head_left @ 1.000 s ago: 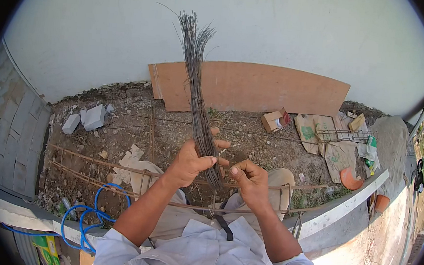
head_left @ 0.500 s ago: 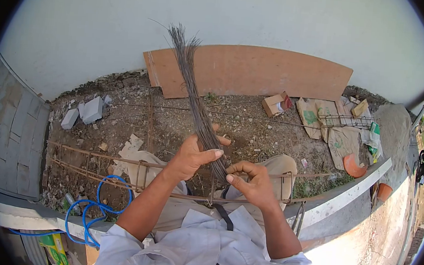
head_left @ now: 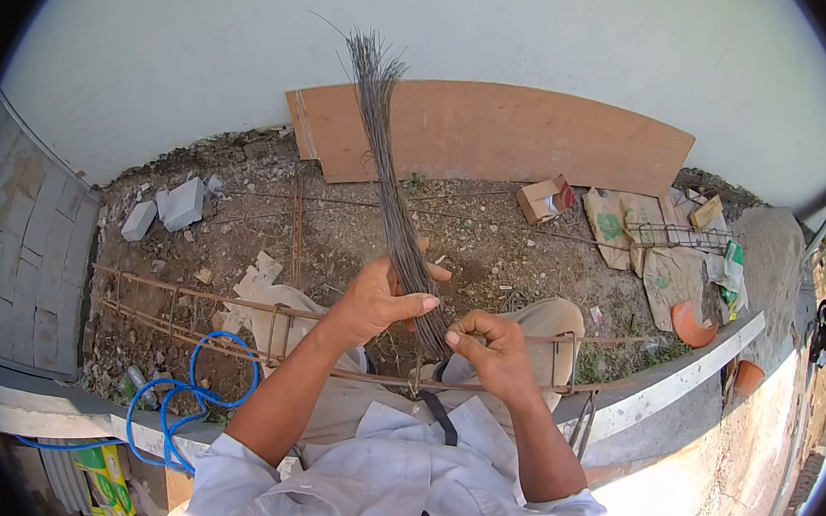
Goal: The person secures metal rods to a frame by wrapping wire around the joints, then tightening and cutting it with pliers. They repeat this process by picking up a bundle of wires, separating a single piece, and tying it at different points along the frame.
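Note:
A long bundle of thin dark binding wire (head_left: 390, 183) leans up and to the left, its upper ends fanned out against the wall. My left hand (head_left: 376, 299) is wrapped round its lower part, thumb across the front. At the bundle's bottom end, my right hand (head_left: 493, 354) is closed in a pinch with thumb and forefinger at the wire tips. How many wires the pinch holds is too small to tell. Below both hands, a rusty rebar cage (head_left: 222, 338) runs across my lap, with stirrups near each knee. Pliers-like handles (head_left: 582, 422) hang by the bar at right.
A brown board (head_left: 539, 132) leans on the white wall. Grey block pieces (head_left: 182, 204) lie left, a small carton (head_left: 539, 202) and paper sacks (head_left: 673, 288) right. A blue hose (head_left: 168, 413) coils at lower left. A concrete ledge (head_left: 671, 375) runs along the right.
The fingers of my right hand have drawn closer together at the wire ends. The bundle's top has swung slightly right and up in view. My left hand keeps its hold.

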